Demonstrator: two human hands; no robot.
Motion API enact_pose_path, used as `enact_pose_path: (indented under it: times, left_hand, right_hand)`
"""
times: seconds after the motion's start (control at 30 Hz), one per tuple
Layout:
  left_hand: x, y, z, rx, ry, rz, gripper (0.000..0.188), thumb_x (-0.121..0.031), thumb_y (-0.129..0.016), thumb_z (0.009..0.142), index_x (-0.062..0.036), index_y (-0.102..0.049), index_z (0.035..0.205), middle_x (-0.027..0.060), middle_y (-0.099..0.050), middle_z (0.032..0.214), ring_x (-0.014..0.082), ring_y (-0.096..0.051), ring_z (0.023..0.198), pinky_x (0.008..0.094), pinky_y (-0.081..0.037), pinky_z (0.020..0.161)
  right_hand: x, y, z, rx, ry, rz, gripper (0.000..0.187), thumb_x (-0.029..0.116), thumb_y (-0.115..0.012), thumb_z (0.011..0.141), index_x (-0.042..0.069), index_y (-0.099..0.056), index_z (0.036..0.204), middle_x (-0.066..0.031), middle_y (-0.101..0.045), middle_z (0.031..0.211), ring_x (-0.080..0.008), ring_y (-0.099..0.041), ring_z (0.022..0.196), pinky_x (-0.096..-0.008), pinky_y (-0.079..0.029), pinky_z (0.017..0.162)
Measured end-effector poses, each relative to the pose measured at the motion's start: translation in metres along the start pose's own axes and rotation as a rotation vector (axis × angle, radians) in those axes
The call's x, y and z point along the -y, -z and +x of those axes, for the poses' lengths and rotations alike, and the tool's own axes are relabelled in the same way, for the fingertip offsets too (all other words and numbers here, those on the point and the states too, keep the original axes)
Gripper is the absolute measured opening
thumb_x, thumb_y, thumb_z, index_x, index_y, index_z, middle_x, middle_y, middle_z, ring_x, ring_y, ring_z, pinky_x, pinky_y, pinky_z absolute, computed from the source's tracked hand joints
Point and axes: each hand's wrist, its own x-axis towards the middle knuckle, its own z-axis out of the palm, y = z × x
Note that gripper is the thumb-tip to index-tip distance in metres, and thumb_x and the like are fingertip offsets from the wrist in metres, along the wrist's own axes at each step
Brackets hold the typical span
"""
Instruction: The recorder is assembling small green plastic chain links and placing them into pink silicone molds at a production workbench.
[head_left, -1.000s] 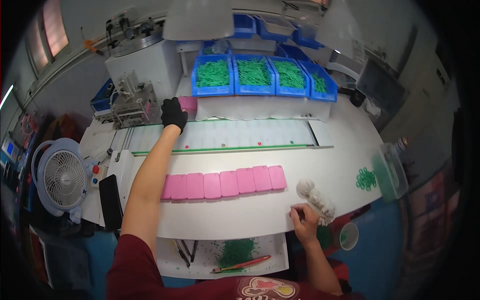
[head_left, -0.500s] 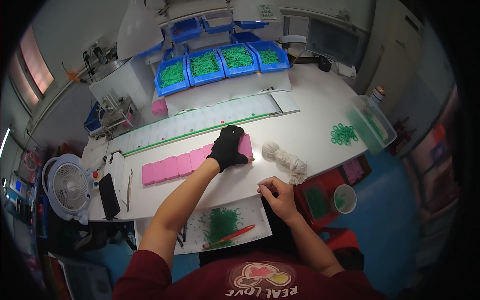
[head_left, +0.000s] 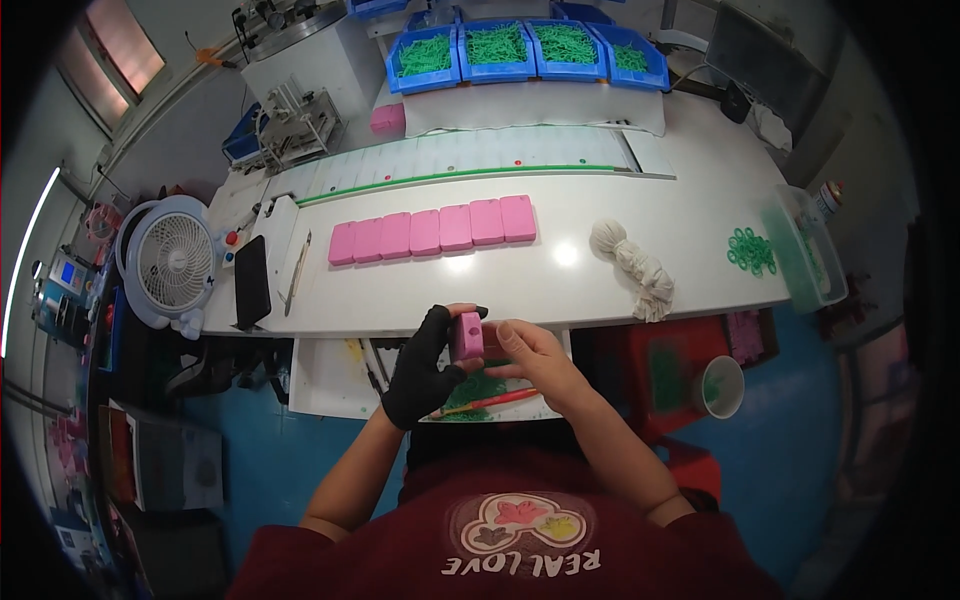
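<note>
My left hand [head_left: 415, 372], in a black glove with bare fingertips, grips a pink block [head_left: 468, 338] over the front edge of the table. The block is held on its edge, and a dark round hole shows in its narrow side. Close to its right is my bare right hand [head_left: 540, 365], fingers apart and holding nothing; whether a fingertip touches the block I cannot tell. Beyond the hands, several similar pink blocks [head_left: 425, 232] lie side by side in a row on the white table [head_left: 560, 285].
An open drawer [head_left: 318, 385] below holds green bits and a red tool [head_left: 500, 402]. A bundled cloth [head_left: 635, 270], green rings [head_left: 750, 250] and a clear bin [head_left: 808, 250] are at right. Phone [head_left: 252, 280], tweezers [head_left: 297, 272] and fan [head_left: 172, 260] stand left; blue bins [head_left: 497, 70] behind.
My left hand has lifted a pink block off the row's right end and brought it back toward me. My right hand has moved left beside it, its fingers spreading. The view has shifted.
</note>
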Motion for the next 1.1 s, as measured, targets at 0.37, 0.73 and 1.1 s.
enact_pose_path:
  times: [0.37, 0.73, 1.1]
  left_hand:
    - [-0.012, -0.004, 0.003, -0.147, 0.068, 0.061, 0.045, -0.009, -0.079, 0.074, -0.0017, -0.060, 0.114, 0.0107, -0.060, 0.119, 0.0176, -0.060, 0.106, 0.0329, -0.050, 0.092]
    - [-0.029, -0.017, 0.020, -0.191, 0.244, -0.066, 0.021, 0.000, -0.069, 0.084, 0.0041, -0.065, 0.104, 0.0103, -0.069, 0.091, 0.0125, -0.065, 0.077, 0.0235, -0.052, 0.068]
    - [-0.033, -0.030, 0.021, -0.201, 0.226, -0.135, 0.022, 0.000, -0.067, 0.085, 0.0043, -0.065, 0.106, 0.0074, -0.068, 0.090, 0.0107, -0.063, 0.078, 0.0237, -0.051, 0.068]
  right_hand:
    - [-0.013, -0.015, 0.005, -0.162, 0.104, 0.158, 0.043, 0.023, -0.058, 0.098, -0.003, -0.047, 0.130, -0.0134, -0.058, 0.120, -0.0159, -0.060, 0.105, -0.0296, -0.052, 0.090]
    - [-0.019, -0.020, 0.006, -0.390, 0.382, -0.249, 0.037, 0.026, -0.053, 0.101, -0.005, -0.057, 0.121, -0.0099, -0.068, 0.091, -0.0122, -0.063, 0.084, -0.0266, -0.050, 0.075]
    - [-0.023, -0.018, 0.007, -0.534, 0.538, -0.545, 0.035, 0.023, -0.050, 0.101, -0.006, -0.056, 0.120, -0.0154, -0.067, 0.080, -0.0218, -0.068, 0.074, -0.0314, -0.052, 0.066]
